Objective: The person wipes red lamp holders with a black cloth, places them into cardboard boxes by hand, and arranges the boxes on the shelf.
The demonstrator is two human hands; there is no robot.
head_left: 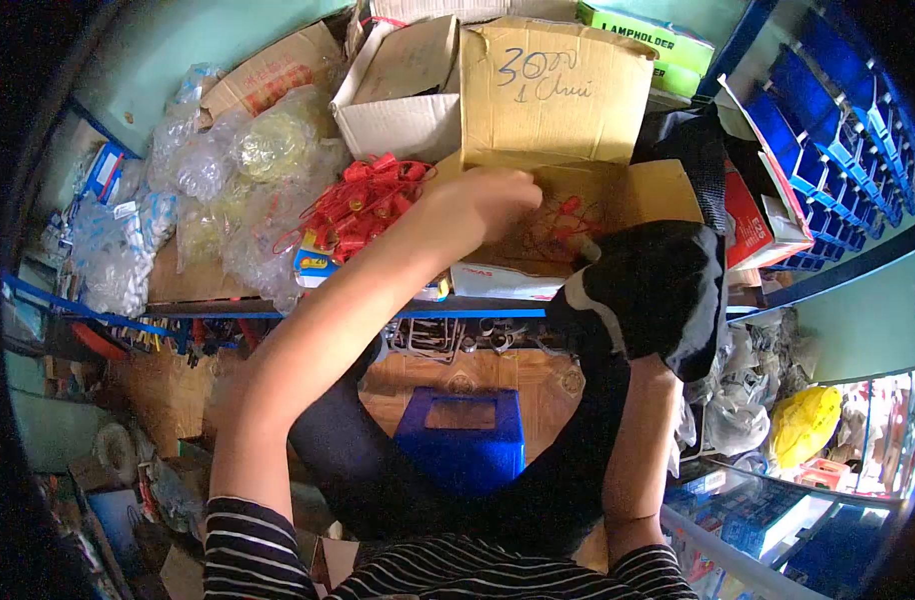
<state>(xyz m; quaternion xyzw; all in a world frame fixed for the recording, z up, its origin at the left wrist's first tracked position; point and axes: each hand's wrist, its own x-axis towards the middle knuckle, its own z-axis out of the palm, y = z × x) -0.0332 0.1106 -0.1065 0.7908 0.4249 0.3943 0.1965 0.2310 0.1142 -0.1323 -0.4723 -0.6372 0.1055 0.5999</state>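
Observation:
My left hand [508,195] is over the left part of an open cardboard box [668,190]; it is blurred and its fingers do not show clearly. Inside the box lie red parts with thin red wires [568,215]. A black plastic bag [668,285] covers my right hand at the box's front right corner. Only the wrist and forearm show below the bag, so the fingers are hidden. Left of the box, beside my left forearm, sits a pile of red wired pieces [363,205].
Clear plastic bags [218,165] are heaped at the left. Behind stand a white carton [398,125] and green lampholder boxes [648,45]. Blue bins [828,110] line the right wall. Below the shelf edge, a blue stool [461,440] stands between my legs.

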